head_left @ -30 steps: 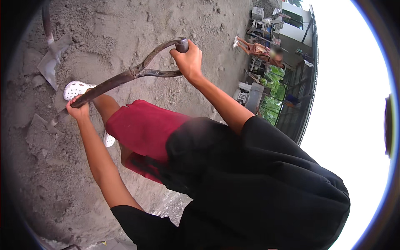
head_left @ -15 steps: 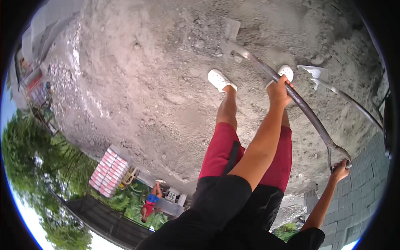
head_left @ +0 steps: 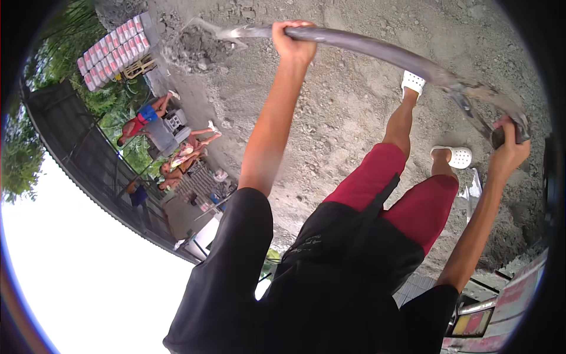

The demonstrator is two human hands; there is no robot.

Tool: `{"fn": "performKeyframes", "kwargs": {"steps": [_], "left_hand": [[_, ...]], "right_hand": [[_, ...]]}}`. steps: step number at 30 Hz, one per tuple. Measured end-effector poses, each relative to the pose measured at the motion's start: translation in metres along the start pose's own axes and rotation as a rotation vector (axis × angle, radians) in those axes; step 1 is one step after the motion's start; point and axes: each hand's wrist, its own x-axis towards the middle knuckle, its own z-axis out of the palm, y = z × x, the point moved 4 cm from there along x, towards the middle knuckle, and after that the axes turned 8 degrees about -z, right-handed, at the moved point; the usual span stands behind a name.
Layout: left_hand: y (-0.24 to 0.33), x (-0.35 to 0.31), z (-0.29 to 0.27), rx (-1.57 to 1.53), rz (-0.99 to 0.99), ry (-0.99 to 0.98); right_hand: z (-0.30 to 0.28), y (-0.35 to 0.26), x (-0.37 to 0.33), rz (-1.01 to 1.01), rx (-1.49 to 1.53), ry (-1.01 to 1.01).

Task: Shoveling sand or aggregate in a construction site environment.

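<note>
Shovel [head_left: 365, 43]: its blade [head_left: 226, 33], close by the white clogs [head_left: 414, 82] a moment ago, now well apart, out left of the left grip; shovelling looks mid-swing;
Left hand [head_left: 295, 45]: clamped round the shaft [head_left: 392, 51];
Right hand [head_left: 508, 154]: wrapped on the forked handle [head_left: 464, 107];
Ground [head_left: 336, 112]: loose grey soil beneath both grips, a darker heap [head_left: 191, 54] by the blade;
Yard: stacked bags [head_left: 115, 50], people [head_left: 139, 124] and a dark shed [head_left: 76, 127], all off left of the left grip.

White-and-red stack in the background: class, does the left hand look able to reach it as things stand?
Probably not: the left hand is wrapped around the shovel, and the stack stands far off across the dusty ground.
</note>
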Motion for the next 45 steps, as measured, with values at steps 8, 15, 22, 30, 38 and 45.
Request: {"fn": "performKeyframes", "kwargs": {"steps": [8,15,22,30,38,45], "left_hand": [[0.214,-0.283,-0.122,-0.113,0.046,0.362],[-0.005,-0.186,-0.105,0.361,-0.299,0.432],[-0.070,-0.183,0.069,0.754,0.102,-0.145],[-0.095,-0.298,0.244,0.752,0.747,-1.000],[-0.128,-0.332,0.247,0.948,0.424,-1.150],[-0.123,-0.364,0.222,1.025,0.494,-1.011]], "right_hand": [[0.180,-0.208,-0.299,-0.907,0.260,-0.937],[0.096,-0.046,-0.143,0.213,0.059,-0.459],[-0.064,0.072,-0.166,0.708,-0.287,-0.130],[-0.022,0.019,-0.195,0.388,-0.159,-0.282],[-0.051,0.043,-0.196,0.355,-0.260,-0.153],[-0.056,0.048,-0.188,0.390,-0.144,-0.143]]}}
